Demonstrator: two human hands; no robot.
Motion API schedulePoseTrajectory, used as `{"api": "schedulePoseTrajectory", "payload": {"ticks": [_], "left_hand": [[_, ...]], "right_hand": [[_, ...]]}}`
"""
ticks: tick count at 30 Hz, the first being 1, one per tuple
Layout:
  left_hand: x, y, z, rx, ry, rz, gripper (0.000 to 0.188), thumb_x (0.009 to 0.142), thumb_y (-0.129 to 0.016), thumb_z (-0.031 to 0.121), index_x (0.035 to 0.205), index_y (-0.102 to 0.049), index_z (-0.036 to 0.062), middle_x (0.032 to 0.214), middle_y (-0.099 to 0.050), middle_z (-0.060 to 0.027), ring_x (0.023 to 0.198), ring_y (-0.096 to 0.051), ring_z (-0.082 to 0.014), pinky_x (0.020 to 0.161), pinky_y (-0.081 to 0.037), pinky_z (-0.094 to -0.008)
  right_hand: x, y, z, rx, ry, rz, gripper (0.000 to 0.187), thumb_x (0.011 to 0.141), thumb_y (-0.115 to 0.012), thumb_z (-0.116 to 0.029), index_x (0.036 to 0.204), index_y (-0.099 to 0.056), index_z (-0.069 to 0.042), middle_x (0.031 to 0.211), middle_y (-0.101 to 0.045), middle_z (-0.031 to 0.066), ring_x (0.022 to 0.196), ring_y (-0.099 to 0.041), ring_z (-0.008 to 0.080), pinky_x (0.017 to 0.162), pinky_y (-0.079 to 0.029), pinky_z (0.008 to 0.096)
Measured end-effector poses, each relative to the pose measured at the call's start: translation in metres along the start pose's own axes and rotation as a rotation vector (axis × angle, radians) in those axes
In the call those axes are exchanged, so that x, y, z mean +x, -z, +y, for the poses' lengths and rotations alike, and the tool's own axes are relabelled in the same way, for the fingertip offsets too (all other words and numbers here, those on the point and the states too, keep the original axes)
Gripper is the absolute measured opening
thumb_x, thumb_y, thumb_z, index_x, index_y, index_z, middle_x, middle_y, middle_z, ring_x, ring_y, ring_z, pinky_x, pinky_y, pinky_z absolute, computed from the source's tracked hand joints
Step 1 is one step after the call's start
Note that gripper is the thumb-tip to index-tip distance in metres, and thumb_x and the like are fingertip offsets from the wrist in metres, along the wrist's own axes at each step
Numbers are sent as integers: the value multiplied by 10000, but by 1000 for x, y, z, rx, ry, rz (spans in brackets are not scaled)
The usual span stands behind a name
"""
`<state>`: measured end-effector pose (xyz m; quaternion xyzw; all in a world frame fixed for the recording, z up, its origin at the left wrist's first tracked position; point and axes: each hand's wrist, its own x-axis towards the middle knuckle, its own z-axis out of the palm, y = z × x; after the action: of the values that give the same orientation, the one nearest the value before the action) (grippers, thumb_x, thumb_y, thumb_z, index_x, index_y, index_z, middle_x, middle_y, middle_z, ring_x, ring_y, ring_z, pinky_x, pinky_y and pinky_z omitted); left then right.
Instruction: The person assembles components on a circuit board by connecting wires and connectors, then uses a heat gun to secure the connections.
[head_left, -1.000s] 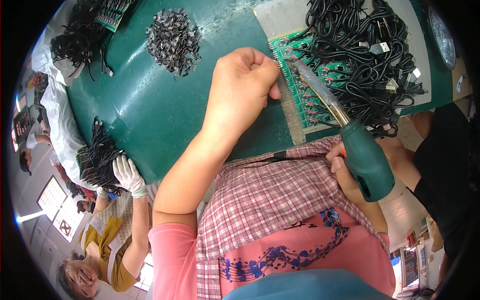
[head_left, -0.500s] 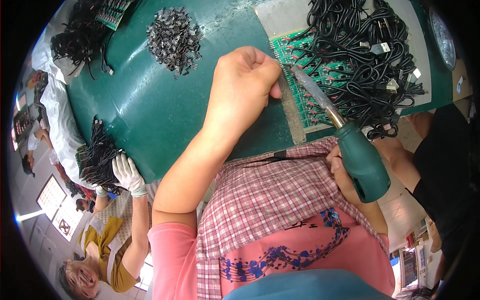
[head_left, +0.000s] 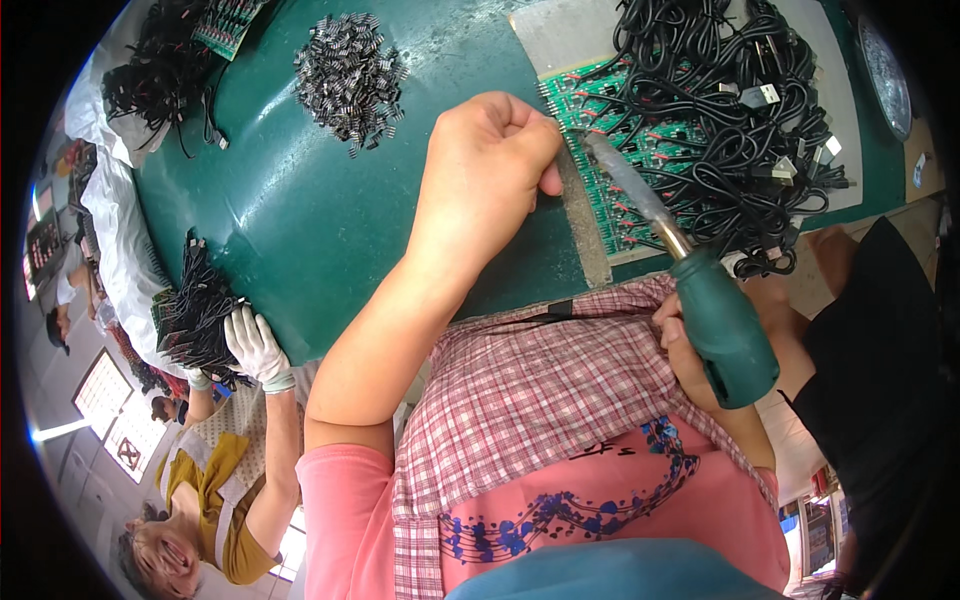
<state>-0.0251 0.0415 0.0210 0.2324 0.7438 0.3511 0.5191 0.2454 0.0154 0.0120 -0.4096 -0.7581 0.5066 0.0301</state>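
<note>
My left hand (head_left: 490,160) is closed in a pinch at the left edge of a panel of green circuit boards (head_left: 577,150); what its fingertips hold is hidden. In my right hand (head_left: 683,345) is a soldering iron (head_left: 725,315) with a thick green handle. Its metal shaft slants up and left over the boards. The tip sits just right of my left fingertips, near the pins along the boards' edge; whether it touches them I cannot tell. Bundled black USB cables (head_left: 720,130) cover the right part of the panel, with short red wires at the boards.
A heap of small black parts with metal pins (head_left: 348,80) lies on the green table (head_left: 260,190). More cabled boards (head_left: 225,28) are at the far left. A co-worker's gloved hand (head_left: 258,348) touches another cable bundle (head_left: 200,315). A person in black (head_left: 870,390) is at the right.
The soldering iron's tip has shifted slightly to the right, away from my left fingertips. My left hand stays nearly still. The person in black at the right has moved a little.
</note>
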Motion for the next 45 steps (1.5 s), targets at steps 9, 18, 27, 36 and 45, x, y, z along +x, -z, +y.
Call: {"api": "schedulePoseTrajectory", "payload": {"ticks": [9,18,27,36,45], "left_hand": [[-2,-1,2,15,-4,-1,179,876,-569,171,816,-593,4,588,-571,-16,491,-446,-53,459,-340,-201],[-5,2,-10,62,-111,34,167,905,-558,153,898,-601,-8,623,-584,-32,513,-482,-82,484,-382,-221],[-19,-10,-38,805,-905,289,318,745,-707,145,1044,-627,72,1023,-578,-62,918,-544,-254,725,-474,-355],[-24,8,-42,686,-935,302,203,741,-712,44,914,-607,30,1010,-600,-122,909,-558,-301,780,-455,-371],[-13,86,-68,898,-850,671,160,792,-641,-11,947,-632,23,918,-612,-96,845,-559,-283,770,-453,-367]], "right_hand": [[6,7,-21,365,84,272,176,861,-568,-77,1008,-509,-1,726,-567,68,582,-531,106,556,-449,226],[52,111,17,213,52,1087,333,860,-571,7,1178,-482,50,812,-596,92,620,-509,113,565,-406,224],[49,76,-7,542,203,959,348,851,-530,43,1194,-469,55,831,-561,122,619,-483,133,582,-398,253],[15,25,-48,760,74,470,415,859,-501,-39,1259,-393,-9,719,-478,79,562,-432,123,500,-369,254],[13,10,-54,730,-75,281,388,856,-518,-4,1230,-417,4,706,-500,83,585,-461,127,547,-410,261]]}}
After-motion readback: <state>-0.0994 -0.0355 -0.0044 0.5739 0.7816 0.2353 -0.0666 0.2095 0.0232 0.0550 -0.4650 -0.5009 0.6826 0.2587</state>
